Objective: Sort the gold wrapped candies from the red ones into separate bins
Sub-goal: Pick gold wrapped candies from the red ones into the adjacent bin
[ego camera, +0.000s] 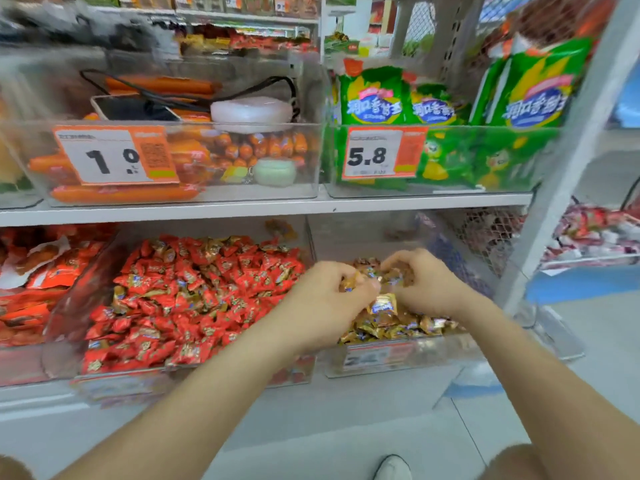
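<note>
I am holding both hands over the gold bin (429,344), the clear one on the right of the low shelf. My left hand (332,296) is curling its fingers round a few gold candies (391,323). My right hand (420,284) is curling round some too, just beside it, though it looks a bit blurry. One gold candy (384,304) is showing in the small gap between my hands. The rest of the gold candies are lying in a pile under my hands, up against the bin's low front wall.

The red bin (138,379) is sitting right next to it on the left. It is holding lots of red candies (180,296), with gold ones mixed in. The two bins' side walls are standing just beside each other, under my left wrist.

The shelf board (242,211) is running across well above my knuckles. A wire mesh wall (485,237) is closing off the right side. My shoe (393,467) is standing on the grey floor (346,427) in front.
</note>
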Demonstrator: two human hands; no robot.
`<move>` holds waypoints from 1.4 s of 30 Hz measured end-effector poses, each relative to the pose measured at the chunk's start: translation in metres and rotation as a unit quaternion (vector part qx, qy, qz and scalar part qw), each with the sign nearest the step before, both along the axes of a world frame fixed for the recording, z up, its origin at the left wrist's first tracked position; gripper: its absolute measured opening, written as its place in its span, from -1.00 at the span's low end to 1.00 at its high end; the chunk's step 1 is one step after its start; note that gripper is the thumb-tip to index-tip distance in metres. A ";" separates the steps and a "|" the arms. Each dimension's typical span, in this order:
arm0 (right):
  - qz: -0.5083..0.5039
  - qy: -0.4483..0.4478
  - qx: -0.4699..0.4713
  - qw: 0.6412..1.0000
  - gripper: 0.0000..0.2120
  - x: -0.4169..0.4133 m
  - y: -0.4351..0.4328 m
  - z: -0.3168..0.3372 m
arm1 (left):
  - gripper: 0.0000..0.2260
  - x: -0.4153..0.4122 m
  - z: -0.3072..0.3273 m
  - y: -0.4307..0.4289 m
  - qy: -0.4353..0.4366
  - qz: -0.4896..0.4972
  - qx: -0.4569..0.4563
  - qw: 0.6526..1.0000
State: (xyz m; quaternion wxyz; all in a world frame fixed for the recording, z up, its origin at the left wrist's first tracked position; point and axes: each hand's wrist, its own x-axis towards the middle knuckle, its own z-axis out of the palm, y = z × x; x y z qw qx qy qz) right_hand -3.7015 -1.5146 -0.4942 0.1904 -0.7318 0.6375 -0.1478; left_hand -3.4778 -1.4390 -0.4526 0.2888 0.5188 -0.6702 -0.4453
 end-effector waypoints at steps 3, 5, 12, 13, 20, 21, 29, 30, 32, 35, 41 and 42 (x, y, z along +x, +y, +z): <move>0.089 0.049 0.009 0.995 -0.57 -0.027 -0.003 -0.015 | -0.65 -0.045 -0.016 -0.035 -0.115 0.048 -0.073 0.990; 0.107 0.052 0.013 0.993 -0.75 -0.032 0.007 -0.012 | -0.76 -0.067 -0.029 -0.056 -0.171 0.071 -0.088 0.979; -0.003 0.063 -0.022 0.998 -0.40 -0.056 0.000 -0.008 | -0.17 -0.090 -0.066 -0.084 -0.326 -0.145 0.006 0.934; -0.005 0.052 -0.031 0.998 -0.42 -0.054 0.002 -0.002 | -0.21 -0.089 -0.066 -0.080 -0.357 -0.150 -0.013 0.922; 0.043 -0.108 -0.104 0.988 -0.81 0.025 0.030 0.040 | -0.85 -0.005 -0.023 -0.026 -0.291 -0.018 -0.327 0.899; 0.061 -0.112 -0.103 0.987 -0.82 0.041 0.036 0.043 | -0.87 0.017 -0.021 -0.021 -0.280 0.006 -0.322 0.904; 0.222 -0.040 -0.104 0.969 -0.76 0.173 0.030 0.028 | -0.56 0.180 -0.049 -0.050 -0.358 0.171 -0.153 0.905; 0.212 -0.021 -0.110 0.971 -0.75 0.187 0.020 0.021 | -0.55 0.192 -0.052 -0.057 -0.361 0.184 -0.149 0.902; 0.183 0.005 -0.123 0.976 -0.76 0.211 -0.002 0.008 | -0.61 0.211 -0.054 -0.071 -0.369 0.218 -0.152 0.891; 0.129 0.028 -0.120 0.984 -0.81 0.243 -0.036 -0.006 | -0.65 0.228 -0.055 -0.089 -0.378 0.267 -0.180 0.868; 0.138 0.023 -0.120 0.983 -0.59 0.294 -0.076 -0.014 | -0.39 0.254 -0.078 -0.116 -0.415 0.161 -0.195 0.874; 0.148 0.030 -0.115 0.982 -0.59 0.301 -0.078 -0.015 | -0.39 0.259 -0.080 -0.117 -0.410 0.158 -0.186 0.879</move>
